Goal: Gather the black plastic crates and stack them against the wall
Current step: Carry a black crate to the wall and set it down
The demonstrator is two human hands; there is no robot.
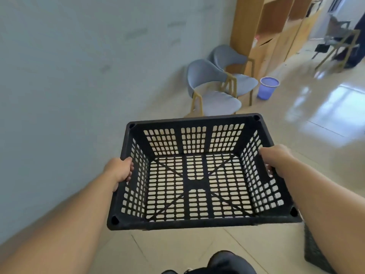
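Observation:
A black plastic crate (197, 222) with perforated walls and floor hangs in the air in front of me, empty and roughly level above the tiled floor. My left hand (120, 169) grips its left rim. My right hand (276, 159) grips the handle slot in its right wall. Part of another black crate (314, 252) shows at the lower right, mostly hidden behind my right forearm. The pale wall (69, 76) runs along my left side.
Two grey chairs (213, 89) stand against the wall ahead, with a purple basket (267, 88) on the floor beside them. Wooden shelving (266, 30) rises behind. Another chair and a person's legs (355, 46) are at the far right. My shoes show at the bottom.

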